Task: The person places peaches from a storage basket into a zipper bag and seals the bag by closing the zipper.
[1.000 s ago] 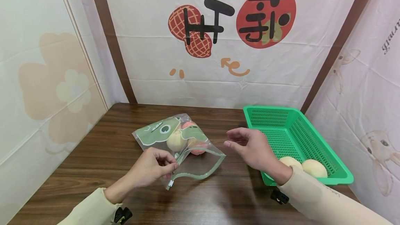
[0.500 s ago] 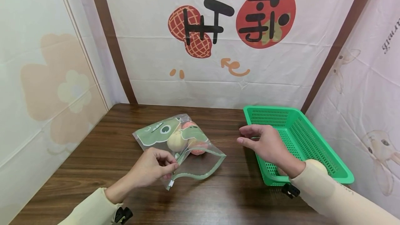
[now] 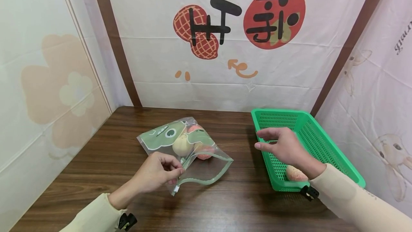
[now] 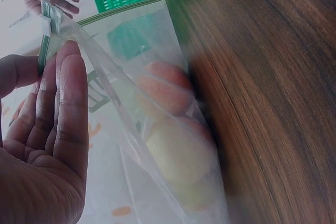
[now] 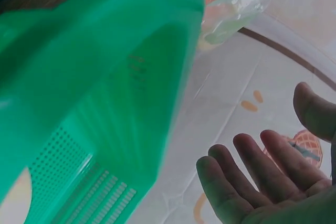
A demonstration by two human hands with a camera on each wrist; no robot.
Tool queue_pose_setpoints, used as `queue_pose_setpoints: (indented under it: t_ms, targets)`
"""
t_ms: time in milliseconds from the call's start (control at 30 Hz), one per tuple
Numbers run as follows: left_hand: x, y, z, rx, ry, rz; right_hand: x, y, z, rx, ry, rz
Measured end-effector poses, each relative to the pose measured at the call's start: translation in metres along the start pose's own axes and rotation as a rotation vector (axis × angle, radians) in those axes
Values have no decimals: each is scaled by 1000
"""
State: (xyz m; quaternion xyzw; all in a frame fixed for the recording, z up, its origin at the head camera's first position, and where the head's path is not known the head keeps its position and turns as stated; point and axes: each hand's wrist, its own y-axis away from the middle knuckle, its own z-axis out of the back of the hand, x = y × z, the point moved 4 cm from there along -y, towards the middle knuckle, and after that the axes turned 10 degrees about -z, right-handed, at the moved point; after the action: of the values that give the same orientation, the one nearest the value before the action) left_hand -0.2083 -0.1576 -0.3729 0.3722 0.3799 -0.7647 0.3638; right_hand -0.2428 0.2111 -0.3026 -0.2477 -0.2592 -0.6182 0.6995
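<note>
A clear slider zip bag [image 3: 161, 139] with a green cartoon print lies on the table, its mouth gaping towards the front. Thumb and fingers of my left hand [image 3: 157, 173] pinch the mouth's edge close to the white slider [image 3: 176, 189]. Inside the bag are several peaches, a pale one [image 4: 181, 150] and a red one [image 4: 168, 87] among them. My right hand [image 3: 284, 148] holds nothing; it is over the left side of the green basket [image 3: 280, 111], fingers loosely spread. Below its wrist a peach [image 3: 295, 174] shows in the basket, and the forearm hides the basket's near right part.
The basket stands at the right of the brown wooden table [image 3: 222, 207], by the right-hand curtain [image 3: 379, 110]. A printed cloth [image 3: 154, 60] hangs behind the table's back edge. Bare wood separates the bag from the basket.
My right hand has moved rightwards from beside the bag to over the basket's left side, its forearm now covering a peach seen earlier. My left hand and the bag have stayed put.
</note>
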Motion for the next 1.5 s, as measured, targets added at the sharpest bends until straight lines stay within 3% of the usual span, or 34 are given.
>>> queue_pose_setpoints:
  t_ms: [333,600,967,1500]
  targets:
    - [0,0,-1,2,5,3,-20,-4,20,42,104,17]
    - [0,1,-1,1,-6,7,-49,-13,32,162,191,3]
    - [-1,0,-1,4,8,10,-82,-15,39,360,159,-63]
    - [-2,-1,-1,5,2,19,-104,-10,44,425,156,-127]
